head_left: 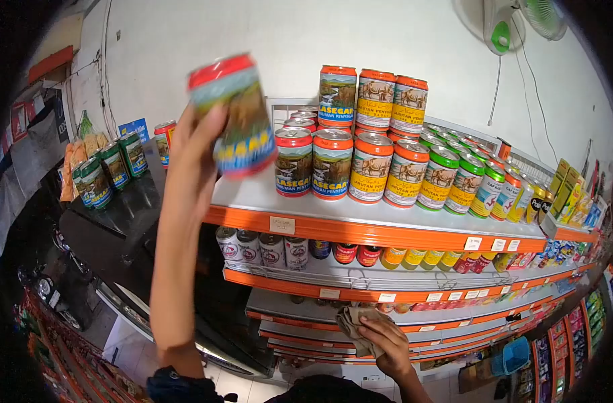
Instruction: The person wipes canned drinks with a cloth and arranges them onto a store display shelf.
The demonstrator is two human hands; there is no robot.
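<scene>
My left hand (197,138) is wrapped round a drink can (234,114) with a red rim and a landscape label, raised and slightly tilted above the left end of the top shelf. The can is a little blurred. Lower down, in front of the shelves, my right hand (385,336) grips a crumpled brown cloth (357,329). Beside the raised can stand rows of similar cans (293,163) on the top shelf (387,218), some stacked two high.
Green-topped cans (91,183) stand on a dark surface (111,221) at the left. Lower shelves (387,295) hold more cans and bottles. A wall fan (498,37) hangs at upper right. A blue basket (511,358) sits near the floor at right.
</scene>
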